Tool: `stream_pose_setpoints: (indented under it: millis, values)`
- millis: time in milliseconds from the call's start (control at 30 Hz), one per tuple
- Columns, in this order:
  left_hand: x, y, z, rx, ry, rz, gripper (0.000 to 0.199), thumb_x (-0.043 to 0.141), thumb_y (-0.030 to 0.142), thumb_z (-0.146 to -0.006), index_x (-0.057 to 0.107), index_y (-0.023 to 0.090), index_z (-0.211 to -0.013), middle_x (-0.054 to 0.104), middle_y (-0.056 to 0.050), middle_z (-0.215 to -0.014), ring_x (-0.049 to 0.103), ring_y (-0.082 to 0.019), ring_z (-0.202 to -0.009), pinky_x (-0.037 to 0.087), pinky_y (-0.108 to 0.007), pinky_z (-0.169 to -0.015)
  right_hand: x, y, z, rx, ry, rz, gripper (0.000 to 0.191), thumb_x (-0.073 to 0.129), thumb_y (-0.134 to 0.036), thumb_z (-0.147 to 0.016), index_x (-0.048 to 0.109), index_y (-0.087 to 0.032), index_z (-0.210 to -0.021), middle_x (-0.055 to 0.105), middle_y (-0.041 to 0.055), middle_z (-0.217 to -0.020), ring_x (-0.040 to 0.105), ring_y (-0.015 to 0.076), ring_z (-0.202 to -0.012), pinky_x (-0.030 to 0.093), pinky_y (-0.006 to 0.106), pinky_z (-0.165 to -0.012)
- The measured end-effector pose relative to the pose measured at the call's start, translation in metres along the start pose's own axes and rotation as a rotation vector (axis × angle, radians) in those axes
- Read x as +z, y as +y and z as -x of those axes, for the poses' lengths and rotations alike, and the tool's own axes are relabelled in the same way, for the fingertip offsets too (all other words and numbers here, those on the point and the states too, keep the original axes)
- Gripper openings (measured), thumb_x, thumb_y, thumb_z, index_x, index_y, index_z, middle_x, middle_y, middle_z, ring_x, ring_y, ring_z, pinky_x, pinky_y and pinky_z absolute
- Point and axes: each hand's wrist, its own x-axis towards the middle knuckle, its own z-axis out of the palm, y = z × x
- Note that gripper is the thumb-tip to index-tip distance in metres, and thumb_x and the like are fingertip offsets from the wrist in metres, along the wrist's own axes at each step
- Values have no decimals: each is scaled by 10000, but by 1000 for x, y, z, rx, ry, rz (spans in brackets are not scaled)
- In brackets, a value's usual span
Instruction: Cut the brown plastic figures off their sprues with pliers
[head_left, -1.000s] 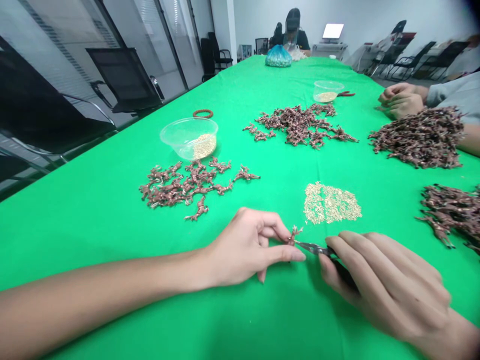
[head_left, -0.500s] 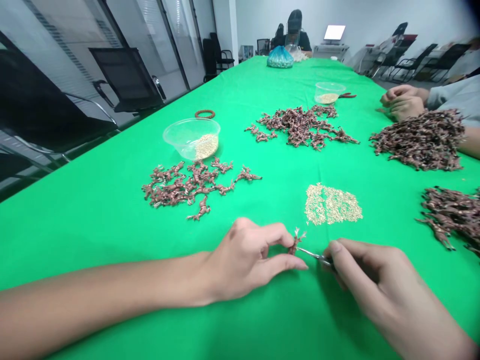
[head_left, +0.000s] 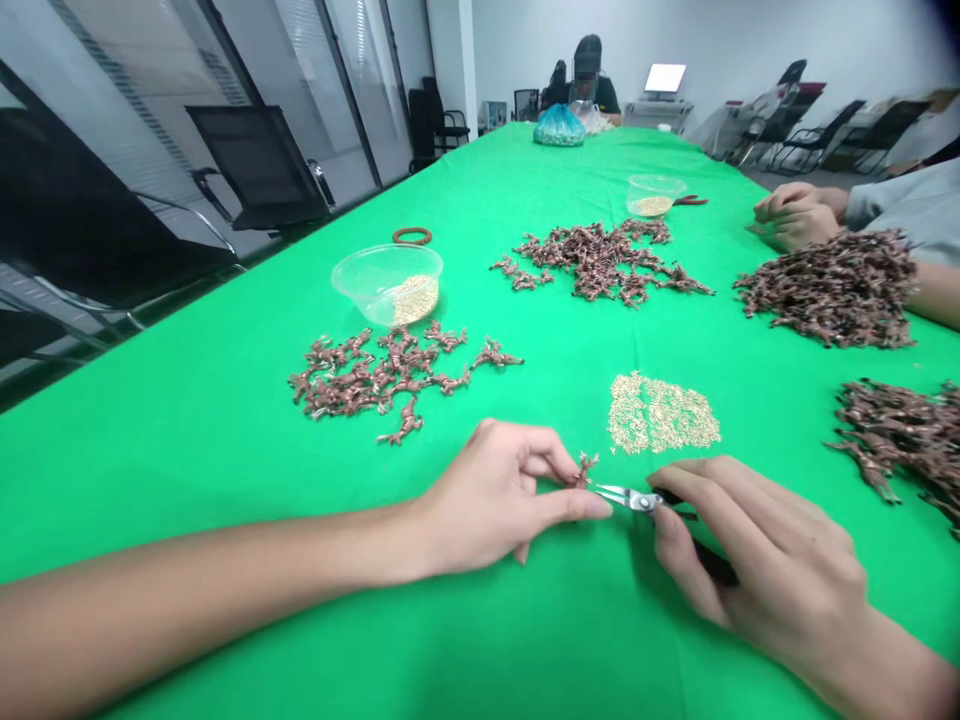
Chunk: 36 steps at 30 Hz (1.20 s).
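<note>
Pliers (head_left: 628, 497) have swung level, tips just beside the copper sprig (head_left: 583, 469) pinched in the left hand (head_left: 499, 505). Right hand (head_left: 757, 545) grips the pliers' black handles, near the loose gold-coloured pieces (head_left: 660, 413) on the green-covered bench (head_left: 225, 480).

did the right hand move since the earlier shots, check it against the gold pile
Yes, slightly: the right hand holding the pliers now sits a little nearer the pile of small gold-coloured pieces, shifted up and left from where it was.
</note>
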Motion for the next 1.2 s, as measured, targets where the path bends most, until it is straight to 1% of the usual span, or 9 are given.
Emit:
stream_pose_setpoints:
  millis: [67,133,300,600,800,900,1000,1067,1200]
  values:
    - [-1,0,-1,-29,-19,52,379,814,457,-717,622,153,-838,627,28,-604,489,-71,-357,361,-173,-318,1,3,2,-97,18,66,182,690,-155,-837,654,-41,-974,695,141,-864,625,209,-743,508,328,-677]
    - [-1,-1,-2,-25,-33,64,382,822,443,-710,626,144,-843,663,5,-659,491,-62,-361,376,-174,-326,1,3,2,-132,34,104,222,731,-157,-805,657,-34,-974,698,143,-851,619,221,-736,505,344,-665]
    - [-3,-2,-2,-24,-51,70,379,816,435,-719,620,138,-851,731,-51,-776,513,-55,-375,375,-169,-340,1,2,3,-148,26,153,305,785,-180,-756,667,-42,-1001,711,139,-841,632,232,-724,517,364,-661]
    - [-3,-1,-2,-18,-51,56,403,807,464,-718,621,134,-855,737,-56,-777,534,-60,-373,360,-169,-340,1,5,5,-183,55,214,292,792,-215,-760,680,-87,-998,727,127,-837,654,230,-709,528,358,-641]
    - [-2,0,-1,-18,-55,55,385,808,451,-722,612,140,-835,727,-46,-751,507,-57,-355,368,-170,-326,0,3,5,-203,62,209,335,805,-185,-742,668,-43,-1013,718,140,-819,641,241,-721,525,372,-664]
    - [-2,1,0,16,-51,20,344,794,424,-749,622,141,-841,718,-38,-713,499,-59,-349,342,-165,-321,-1,-3,1,-113,29,153,219,735,-164,-812,654,-67,-991,708,115,-804,638,215,-708,505,336,-637]
    - [-2,1,2,76,-32,-31,296,780,391,-778,628,142,-822,697,-18,-669,498,-52,-358,330,-156,-346,-2,-11,-4,69,-34,24,28,628,-143,-887,636,-123,-905,683,73,-759,617,154,-611,441,283,-536]
    - [-1,1,3,118,-14,-74,290,777,391,-785,638,139,-820,670,-3,-638,474,-45,-360,311,-158,-356,-3,-15,-7,194,-64,-65,69,578,-156,-917,624,-154,-866,664,35,-715,574,111,-523,407,260,-485]
    - [0,-2,4,214,31,-195,327,772,440,-786,672,131,-830,575,32,-559,312,-34,-388,213,-178,-359,-6,-17,-9,323,-148,-190,124,551,-201,-936,623,-185,-836,613,-32,-624,478,63,-408,369,226,-421]
